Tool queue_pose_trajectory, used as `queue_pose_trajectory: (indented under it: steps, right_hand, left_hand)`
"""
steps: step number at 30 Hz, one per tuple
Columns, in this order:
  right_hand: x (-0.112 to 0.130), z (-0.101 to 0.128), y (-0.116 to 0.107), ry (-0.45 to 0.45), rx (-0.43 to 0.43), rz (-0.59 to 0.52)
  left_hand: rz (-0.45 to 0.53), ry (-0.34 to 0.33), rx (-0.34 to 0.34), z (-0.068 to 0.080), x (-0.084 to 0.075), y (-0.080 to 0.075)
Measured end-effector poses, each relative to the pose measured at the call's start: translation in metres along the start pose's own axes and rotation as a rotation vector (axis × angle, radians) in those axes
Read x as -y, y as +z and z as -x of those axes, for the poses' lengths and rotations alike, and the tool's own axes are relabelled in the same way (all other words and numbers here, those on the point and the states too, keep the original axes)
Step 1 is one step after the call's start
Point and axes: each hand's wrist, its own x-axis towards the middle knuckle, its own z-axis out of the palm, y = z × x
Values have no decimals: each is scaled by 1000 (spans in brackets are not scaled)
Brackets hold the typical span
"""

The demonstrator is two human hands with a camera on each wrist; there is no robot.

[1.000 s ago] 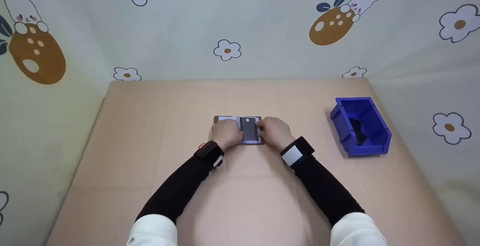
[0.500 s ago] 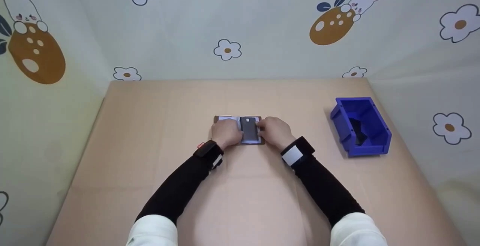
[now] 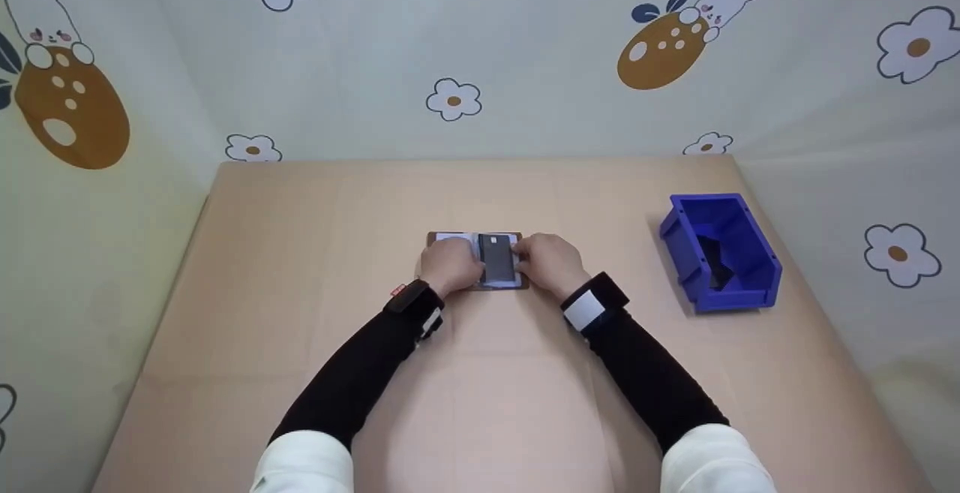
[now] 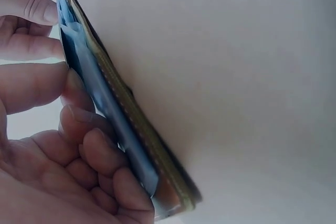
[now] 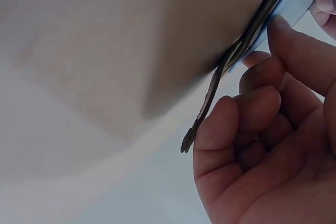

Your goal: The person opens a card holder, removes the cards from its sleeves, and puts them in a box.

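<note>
A brown-edged card holder [image 3: 451, 236] with clear sleeves lies spread open in the middle of the table. On its right half is a dark grey bank card [image 3: 496, 258] with a chip near the top. My left hand [image 3: 451, 264] rests on the left half with curled fingers. In the left wrist view its thumb and forefinger pinch at the sleeves beside the stitched cover [image 4: 131, 111]. From the right, my right hand [image 3: 553, 262] pinches the card's right edge by the holder's rim. Its other fingers curl under, close to the cover edge [image 5: 207, 98]. How deep the card sits in the sleeve cannot be told.
A blue plastic bin [image 3: 739, 298] stands on the right side of the table, with a flat black item [image 3: 716, 262] inside. Patterned cloth walls [image 3: 360, 65] enclose the table [image 3: 300, 253] at the back and both sides.
Both hands stay on the card holder and card in nearly the same pose. The whole head view has shifted very slightly.
</note>
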Motion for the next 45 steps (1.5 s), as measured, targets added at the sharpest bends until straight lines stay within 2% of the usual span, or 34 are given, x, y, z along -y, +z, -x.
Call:
queue_pose_trajectory:
  steps: [10, 19, 24, 33, 38, 45]
  right_hand:
    - [1, -1, -1, -3, 12, 25]
    - [0, 0, 0, -15, 3, 30]
    - [0, 0, 0, -17, 2, 19]
    - [-2, 1, 0, -40, -13, 7]
    - [-1, 1, 1, -18, -8, -6]
    - [-2, 1, 2, -14, -15, -11]
  left_hand:
    - [84, -17, 52, 2, 10, -10]
    - [160, 22, 36, 4, 25, -16]
    - [191, 15, 36, 4, 30, -20]
    - [222, 5, 49, 7, 34, -24]
    - [229, 15, 48, 8, 36, -28]
    - [301, 28, 75, 13, 37, -42]
